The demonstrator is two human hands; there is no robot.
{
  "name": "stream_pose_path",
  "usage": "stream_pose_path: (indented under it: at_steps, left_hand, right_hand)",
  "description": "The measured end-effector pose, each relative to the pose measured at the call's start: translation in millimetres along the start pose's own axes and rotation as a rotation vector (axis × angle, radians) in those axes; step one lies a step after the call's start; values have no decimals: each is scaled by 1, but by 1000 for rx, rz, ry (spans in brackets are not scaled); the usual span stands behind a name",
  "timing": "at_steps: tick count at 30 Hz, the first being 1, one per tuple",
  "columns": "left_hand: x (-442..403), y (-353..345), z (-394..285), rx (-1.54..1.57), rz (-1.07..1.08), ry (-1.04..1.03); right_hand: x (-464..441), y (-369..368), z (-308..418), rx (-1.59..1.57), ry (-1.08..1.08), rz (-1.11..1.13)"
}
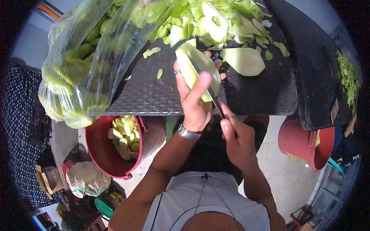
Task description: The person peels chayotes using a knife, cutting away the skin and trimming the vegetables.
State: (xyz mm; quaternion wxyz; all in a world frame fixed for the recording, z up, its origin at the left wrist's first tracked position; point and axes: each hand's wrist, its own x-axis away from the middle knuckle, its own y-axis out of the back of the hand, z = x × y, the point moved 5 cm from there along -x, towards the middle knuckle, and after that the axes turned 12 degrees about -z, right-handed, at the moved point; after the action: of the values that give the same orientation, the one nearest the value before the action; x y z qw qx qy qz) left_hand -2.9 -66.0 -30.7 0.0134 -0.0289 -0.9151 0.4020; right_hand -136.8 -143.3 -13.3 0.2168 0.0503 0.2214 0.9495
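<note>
My left hand (195,104), with a ring and a metal watch, is closed around a pale green, peeled piece of fruit or vegetable (186,68), its kind unclear. The thumb lies over its near face and the fingers wrap behind it. In my right hand (237,135) is a knife (211,95), gripped by a handle the fingers mostly hide. Its blade lies along the piece, touching it beside my left thumb. Just right of the held piece, another pale cut piece (243,62) rests on the dark woven tabletop (154,96).
Green peelings and cut scraps (227,25) are heaped at the table's far side. A clear plastic bag (75,84) of green produce hangs over the left edge. Below stands a red bucket (113,159) with peeled pieces; another red bucket (305,140) is at right.
</note>
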Motion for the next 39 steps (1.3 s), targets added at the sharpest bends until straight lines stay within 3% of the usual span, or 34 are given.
stream_pose_path:
  at_steps: [2,7,9,13,16,19,20,23,25,39]
  left_hand:
    - [-7,-9,-14,-200,41,-93]
    - [-54,5,-21,-18,-56,109]
    - [-61,5,-27,66,19,289]
    - [-63,9,-32,130,11,310]
    - [-73,16,-25,298,-83,278]
    - [-74,20,-33,190,-79,213]
    - [-73,18,-36,190,-44,224]
    - [-65,16,-44,204,52,292]
    - [-63,14,-45,237,111,361]
    - [-51,13,-39,174,62,417]
  right_hand:
    - [-14,1,-3,-66,-83,59]
    - [-74,20,-12,-557,-489,293]
    - [-99,21,-9,-644,-366,228]
    - [-112,15,9,-163,-192,53]
    - [-87,1,24,49,132,2]
    - [-56,6,33,2,256,-15]
    - [-50,8,20,42,58,48]
    - [-45,14,-7,-212,-237,217]
    - [-39,16,-11,-344,-387,182]
    - [-21,12,-26,-393,-466,297]
